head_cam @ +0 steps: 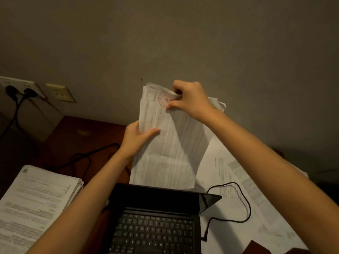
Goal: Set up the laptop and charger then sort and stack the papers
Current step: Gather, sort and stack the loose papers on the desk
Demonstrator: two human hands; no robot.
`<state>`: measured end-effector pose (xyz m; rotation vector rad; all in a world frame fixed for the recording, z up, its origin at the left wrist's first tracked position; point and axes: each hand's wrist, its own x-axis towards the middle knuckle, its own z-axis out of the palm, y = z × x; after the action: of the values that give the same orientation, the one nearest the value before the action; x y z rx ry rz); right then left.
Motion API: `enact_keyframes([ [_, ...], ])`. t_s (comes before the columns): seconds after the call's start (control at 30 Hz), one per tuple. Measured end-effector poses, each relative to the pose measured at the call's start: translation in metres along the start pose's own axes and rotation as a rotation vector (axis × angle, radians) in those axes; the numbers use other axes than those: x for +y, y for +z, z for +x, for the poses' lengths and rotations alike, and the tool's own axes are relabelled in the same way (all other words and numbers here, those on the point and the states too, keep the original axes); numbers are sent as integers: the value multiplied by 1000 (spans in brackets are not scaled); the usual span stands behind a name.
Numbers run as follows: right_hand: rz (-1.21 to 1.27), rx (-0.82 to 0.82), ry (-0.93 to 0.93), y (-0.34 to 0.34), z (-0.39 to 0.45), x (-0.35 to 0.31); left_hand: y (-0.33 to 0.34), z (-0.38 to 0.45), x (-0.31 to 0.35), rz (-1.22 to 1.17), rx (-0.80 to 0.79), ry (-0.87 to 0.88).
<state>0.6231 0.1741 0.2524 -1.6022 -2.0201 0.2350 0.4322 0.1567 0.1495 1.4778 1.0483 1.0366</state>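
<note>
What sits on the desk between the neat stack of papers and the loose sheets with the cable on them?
The open laptop lies between the paper stack and the loose sheets, in the head view.

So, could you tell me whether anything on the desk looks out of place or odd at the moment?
Yes: the charger cable's plug lies loose on the scattered papers right of the laptop, apparently not plugged in. Those sheets lie askew, unlike the neat stack on the left.
</note>
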Motion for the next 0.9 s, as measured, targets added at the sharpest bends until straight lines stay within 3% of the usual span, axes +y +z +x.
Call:
enact_keyframes([
  [0.1, 27, -9, 48, 5, -6, 6, 0, -2, -7, 28, 42, -10],
  [0.17, -41, 123, 76, 7, -12, 20, -2, 0, -6, 17, 126, -2],
  [0.23, 115, 255, 268, 11, -24, 37, -5, 4, -4, -71, 190, 2],
  [0.27, 310, 241, 406, 14, -33, 44, -8, 7, -2, -133, 211, -1],
  [0.33, 687, 61, 625, 24, -51, 56, -12, 14, 2, -207, 226, 1],
  [0.4, 775, -128, 647, 35, -65, 66, -12, 20, 7, -221, 206, 16],
  [0.43, 757, -128, 632, 38, -69, 67, -11, 23, 10, -219, 189, 25],
  [0.57, 802, 178, 659, 32, -70, 70, -16, 30, 11, -200, 174, 22],
  [0.73, 929, 459, 579, 15, -61, 59, -10, 26, -4, -337, 232, -283],
  [0.8, 974, 533, 547, 11, -56, 51, -3, 21, -4, -553, 256, -432],
  [0.9, 1005, 596, 490, 9, -55, 40, 6, 22, 3, -910, 327, -522],
])
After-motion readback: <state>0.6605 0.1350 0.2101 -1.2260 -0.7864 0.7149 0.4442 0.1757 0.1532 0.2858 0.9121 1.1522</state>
